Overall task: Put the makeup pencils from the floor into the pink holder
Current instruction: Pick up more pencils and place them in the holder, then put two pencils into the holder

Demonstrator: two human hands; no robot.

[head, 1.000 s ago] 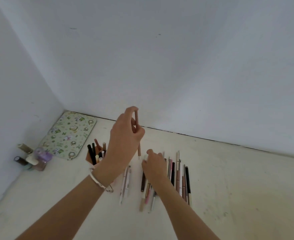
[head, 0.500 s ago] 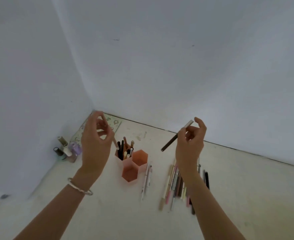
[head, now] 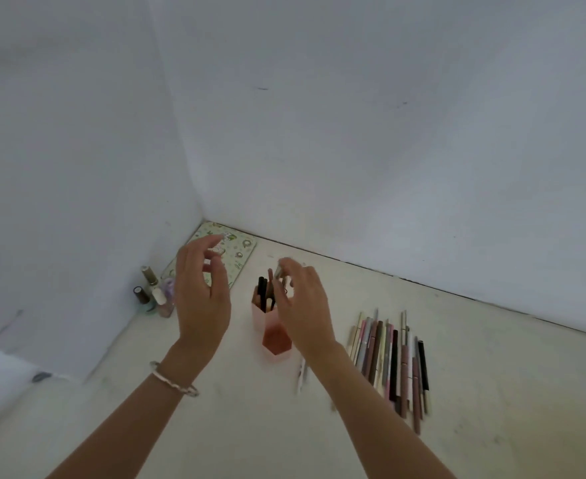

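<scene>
The pink holder [head: 276, 341], made of hexagonal cups, stands on the floor near the room corner with several dark pencils upright in its rear cup. My right hand [head: 303, 302] hovers over the holder and pinches a dark makeup pencil [head: 278, 273] by its silver top, the lower end down among the pencils in the cup. My left hand [head: 201, 299] is raised just left of the holder, fingers loosely spread, holding nothing. A row of several makeup pencils [head: 391, 361] lies on the floor to the right. Two white pencils [head: 301, 375] lie partly hidden under my right forearm.
Several nail polish bottles [head: 153, 295] stand against the left wall. A green patterned board [head: 239, 252] lies in the corner behind my left hand. White walls close in at the left and back.
My left hand has let go of its pencil and now hangs empty. My right hand has carried the dark pencil left from above the row to the holder's rear cup.
</scene>
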